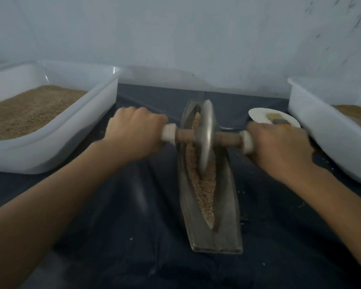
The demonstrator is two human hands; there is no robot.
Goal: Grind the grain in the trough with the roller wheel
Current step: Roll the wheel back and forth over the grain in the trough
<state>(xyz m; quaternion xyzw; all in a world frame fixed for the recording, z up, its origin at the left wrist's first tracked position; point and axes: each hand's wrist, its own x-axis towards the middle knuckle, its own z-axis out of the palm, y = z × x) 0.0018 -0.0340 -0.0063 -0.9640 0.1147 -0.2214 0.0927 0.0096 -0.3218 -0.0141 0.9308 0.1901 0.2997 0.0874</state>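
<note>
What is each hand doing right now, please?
Left hand: closed around the left handle of the roller wheel.
Right hand: closed around the wheel's right handle.

A long, narrow grey stone trough [215, 232] lies in the middle of the dark blue cloth-covered table [121, 236], running away from the person. Tan crushed grain [204, 197] lies along its groove, and a grey metal roller wheel [205, 138] stands upright in the far half. The left hand [133, 132] grips the wooden axle handle left of the wheel, the right hand [279, 149] the one on the right. A large white plastic tub of brown grain [50, 140] sits to the left, a second white plastic tub [325, 134] to the right. A small white round plate [258, 116] lies between the trough and the right tub, behind the right hand.
</note>
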